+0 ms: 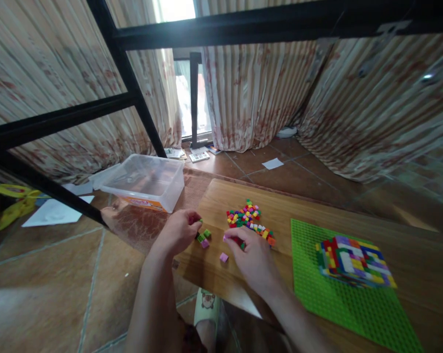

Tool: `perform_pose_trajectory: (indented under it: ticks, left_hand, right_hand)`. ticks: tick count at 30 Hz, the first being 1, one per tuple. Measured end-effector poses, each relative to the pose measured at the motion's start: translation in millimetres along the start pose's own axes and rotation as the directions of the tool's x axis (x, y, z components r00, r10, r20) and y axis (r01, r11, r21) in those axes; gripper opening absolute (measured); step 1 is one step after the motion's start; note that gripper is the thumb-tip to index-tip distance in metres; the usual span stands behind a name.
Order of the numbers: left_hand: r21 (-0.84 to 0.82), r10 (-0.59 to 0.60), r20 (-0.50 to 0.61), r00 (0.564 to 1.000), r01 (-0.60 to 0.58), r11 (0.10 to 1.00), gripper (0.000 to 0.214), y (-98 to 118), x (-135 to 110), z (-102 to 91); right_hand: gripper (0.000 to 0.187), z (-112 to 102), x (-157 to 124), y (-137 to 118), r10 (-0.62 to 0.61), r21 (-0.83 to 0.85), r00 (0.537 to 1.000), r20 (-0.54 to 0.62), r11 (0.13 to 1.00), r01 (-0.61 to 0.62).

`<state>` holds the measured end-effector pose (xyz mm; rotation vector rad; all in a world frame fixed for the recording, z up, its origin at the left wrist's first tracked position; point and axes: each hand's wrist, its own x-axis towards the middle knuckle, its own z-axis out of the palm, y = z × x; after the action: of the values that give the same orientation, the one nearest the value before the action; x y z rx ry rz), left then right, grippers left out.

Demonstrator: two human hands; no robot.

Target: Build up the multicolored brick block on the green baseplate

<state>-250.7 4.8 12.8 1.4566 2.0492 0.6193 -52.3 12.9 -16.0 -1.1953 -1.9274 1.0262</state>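
My left hand point(183, 229) is closed in a pinch at the table's left end, with a bit of a green building brick point(200, 220) showing at its fingertips. Just below those fingers lie a few light green bricks point(207, 233) and a pink brick point(205, 243). Between thumb and forefinger, my right hand point(254, 255) grips a small pink building brick point(225, 237). Another pink brick point(224, 257) lies on the wood near that thumb. Beyond the right hand spreads a pile of mixed coloured bricks point(243, 213), partly hidden by it.
On the wooden table point(221, 193), a green baseplate point(306, 274) at right carries a multicoloured brick block point(354, 260). A clear plastic bin point(148, 179) stands beyond the left hand. Black metal bars point(214, 32) cross overhead and at left, before striped curtains point(258, 93).
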Motion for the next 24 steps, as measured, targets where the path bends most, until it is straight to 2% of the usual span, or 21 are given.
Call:
perform_pose_trajectory:
  ticks: [4, 9, 12, 17, 21, 24]
  left_hand:
    - [0.119, 0.011, -0.001, 1.000, -0.011, 0.993, 0.016, -6, 2, 5.6]
    - [0.162, -0.007, 0.065, 0.998, -0.003, 0.987, 0.019, -6, 4, 12.2]
    - [0.134, 0.005, 0.096, 0.995, -0.017, 0.991, 0.030, -8, 1, 10.5]
    - [0.038, 0.037, 0.142, 0.989, -0.043, 0.998, 0.054, -13, -6, 4.2]
    - [-0.011, 0.055, 0.169, 0.984, -0.054, 0.998, 0.059, -16, -7, 2.3]
    - [-0.022, 0.095, 0.164, 0.982, -0.092, 0.995, 0.062, -19, -6, 3.6]
  right_hand:
    - [0.019, 22, -3, 3, -0.128, -0.255, 0.991, 0.041, 0.958, 0.134]
    - [0.018, 26, -3, 5, -0.158, -0.308, 0.979, 0.132, 0.932, 0.191]
    - [0.022, 16, -6, -2, -0.125, -0.323, 0.980, 0.155, 0.931, 0.170]
    - [0.035, 2, -18, -18, -0.005, -0.428, 0.981, 0.196, 0.899, 0.090]
    - [0.041, 14, -26, -19, 0.086, -0.501, 0.976, 0.202, 0.865, 0.028]
    - [0.038, 30, -24, -15, 0.079, -0.470, 0.987, 0.139, 0.883, -0.004]
